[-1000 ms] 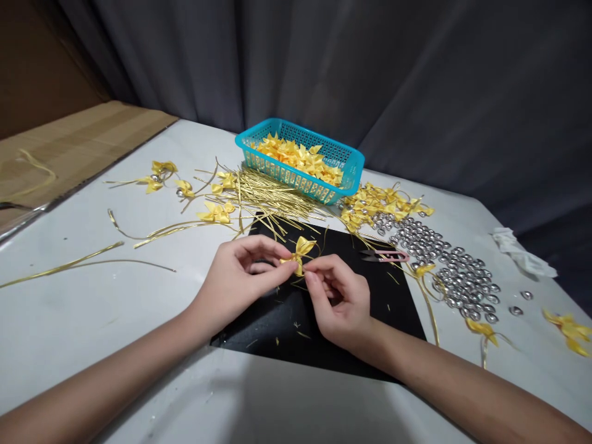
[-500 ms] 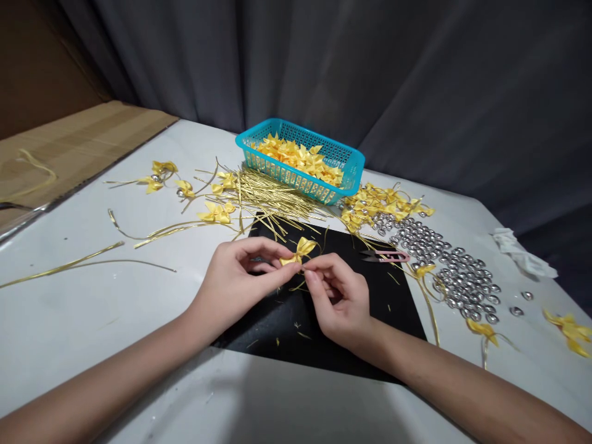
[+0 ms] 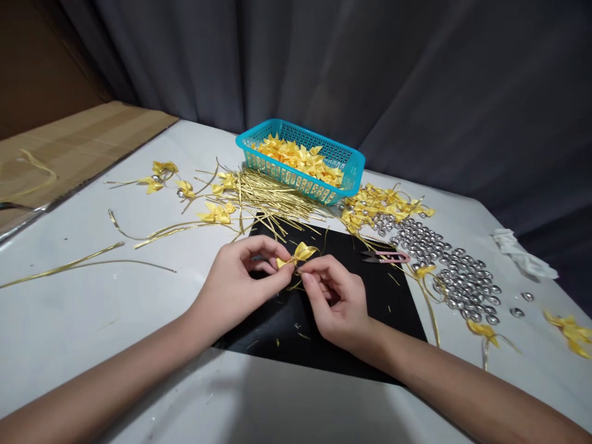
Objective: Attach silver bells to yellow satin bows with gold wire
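Between thumb and fingers, my left hand pinches a yellow ribbon bow over the black mat. My right hand is closed at the bow's right side, its thumb and forefinger pinching a thin gold cord that runs at the bow; the fingertips hide much of it. A pink-handled pair of thread snips lies on the mat to the right of my hands. Small gold scraps are scattered on the mat.
A blue basket of yellow bows stands at the back. Before it lies a pile of gold cords. Silver bells or beads and more tied bows spread on the right. Cardboard lies at the left, a white cloth at the far right.
Both hands have shifted slightly left with the bow. The bow has tipped a little, its upper loop now lying flatter and lower.
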Demonstrator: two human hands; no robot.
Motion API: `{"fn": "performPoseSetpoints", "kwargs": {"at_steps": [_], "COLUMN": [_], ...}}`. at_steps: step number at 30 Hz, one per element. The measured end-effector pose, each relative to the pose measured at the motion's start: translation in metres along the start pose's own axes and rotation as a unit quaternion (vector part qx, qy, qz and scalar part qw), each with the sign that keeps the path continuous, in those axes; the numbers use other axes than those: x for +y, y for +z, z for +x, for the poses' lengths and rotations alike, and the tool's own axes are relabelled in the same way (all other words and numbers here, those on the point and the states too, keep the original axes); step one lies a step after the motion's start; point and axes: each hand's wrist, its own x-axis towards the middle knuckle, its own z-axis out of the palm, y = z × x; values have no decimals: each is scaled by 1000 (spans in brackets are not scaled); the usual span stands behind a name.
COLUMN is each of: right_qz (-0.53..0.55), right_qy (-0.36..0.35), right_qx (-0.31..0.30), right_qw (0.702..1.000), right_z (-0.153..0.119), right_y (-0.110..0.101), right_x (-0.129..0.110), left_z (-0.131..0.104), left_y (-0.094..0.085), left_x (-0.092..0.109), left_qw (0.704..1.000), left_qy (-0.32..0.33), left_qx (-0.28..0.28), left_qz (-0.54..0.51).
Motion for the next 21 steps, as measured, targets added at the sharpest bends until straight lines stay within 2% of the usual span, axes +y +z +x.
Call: {"fn": "performPoseSetpoints", "kwargs": {"at_steps": [6,14,21], "right_qz": [15,18,10], "right_qy": [-4,-3,-9], "right_qx": [-2,11,30], "right_qw": [1000,1000,999], "right_z": [1,0,2], "right_y": [-1,0,-1], "right_x": [-1,-2,-7], "left_z": [-2,-2,-1], "left_y": [0,0,-1], "left_x": [4,2,-3], "left_qw": [999,997,994], "left_qy": [13,-49,-67], "left_qx": [28,30,24], "left_qz": [32,-57,-88]}}
